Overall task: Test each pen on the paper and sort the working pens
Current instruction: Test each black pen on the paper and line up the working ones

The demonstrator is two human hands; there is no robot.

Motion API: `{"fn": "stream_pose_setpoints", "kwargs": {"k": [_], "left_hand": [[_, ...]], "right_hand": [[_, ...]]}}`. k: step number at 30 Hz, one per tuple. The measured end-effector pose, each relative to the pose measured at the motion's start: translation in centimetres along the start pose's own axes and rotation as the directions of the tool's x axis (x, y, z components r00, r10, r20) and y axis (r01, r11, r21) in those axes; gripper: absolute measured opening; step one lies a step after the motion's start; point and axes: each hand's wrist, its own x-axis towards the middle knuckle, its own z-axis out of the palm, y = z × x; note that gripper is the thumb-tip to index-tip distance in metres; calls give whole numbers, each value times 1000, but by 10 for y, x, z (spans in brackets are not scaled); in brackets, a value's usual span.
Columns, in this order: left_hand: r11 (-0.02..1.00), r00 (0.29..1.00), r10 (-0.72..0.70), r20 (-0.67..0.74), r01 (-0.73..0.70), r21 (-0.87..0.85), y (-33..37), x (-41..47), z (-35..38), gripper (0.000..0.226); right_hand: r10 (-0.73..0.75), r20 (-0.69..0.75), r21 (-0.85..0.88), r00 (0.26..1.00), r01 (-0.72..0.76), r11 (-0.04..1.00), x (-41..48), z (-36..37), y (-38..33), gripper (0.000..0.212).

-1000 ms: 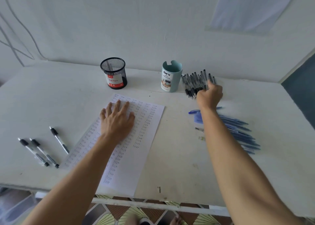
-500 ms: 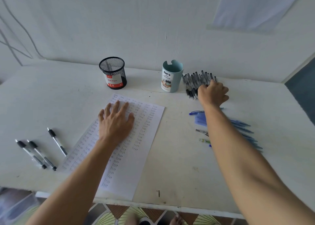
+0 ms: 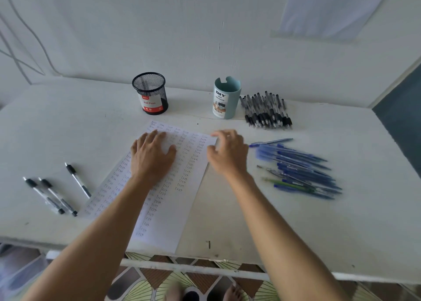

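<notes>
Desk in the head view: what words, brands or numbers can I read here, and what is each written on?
"Ball Pens": label on the black mesh cup; the logo above it is blurred.
"DIY": label on the teal cup.
"DESK ORGANIZER": same label; its barcode digits are too small.
"Test": handwritten over and over on the paper.

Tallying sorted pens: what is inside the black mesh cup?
In the black mesh cup no pens rise past the rim or show through the mesh. Its label hides the bottom.
</notes>
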Motion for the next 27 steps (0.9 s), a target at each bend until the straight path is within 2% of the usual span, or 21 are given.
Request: {"fn": "stream_pose_setpoints", "kwargs": {"k": [3, 6, 9, 11, 13, 15, 17, 19, 21, 24, 27], "left_hand": [[986, 999, -40, -11, 38, -165, 1, -3, -10, 50], [933, 997, -74, 9, 73, -352, -2, -5, -25, 41], [757, 996, -80, 28, 79, -648, -11, -9, -41, 34], [697, 997, -80, 3, 58, -715, -21, -14, -49, 31], [786, 993, -95, -74, 29, -618, -33, -18, -52, 29], [913, 980, -122, -159, 48, -405, -47, -24, -56, 24], [970, 960, -210, -187, 181, -160, -61, -28, -62, 30], [910, 904, -399, -155, 411, 50, -70, -34, -70, 44], [811, 831, -541, -131, 557, 178, -77, -40, -79, 54], [738, 774, -618, -140, 632, 238, -92, -43, -81, 54], [721, 751, -645, -138, 659, 213, -101, -43, -82, 55]], "right_hand": [[-60, 153, -25, 986, 65, 998, -29, 16, -8, 65], [-103, 199, -131, 975, 131, 983, -39, 24, -2, 74], [-117, 230, -191, 966, 163, 968, -39, 25, 1, 75], [-125, 230, -214, 965, 175, 961, -40, 25, 1, 74], [-132, 221, -217, 966, 181, 959, -41, 24, 0, 72], [-132, 222, -213, 966, 180, 960, -42, 23, 0, 72], [-135, 216, -211, 967, 181, 961, -43, 22, -1, 77], [-137, 216, -204, 967, 182, 962, -43, 21, -2, 81], [-135, 217, -198, 967, 179, 964, -44, 21, -2, 82], [-133, 202, -194, 970, 173, 966, -45, 23, -2, 81], [-140, 179, -197, 974, 174, 965, -45, 25, -2, 80]]}}
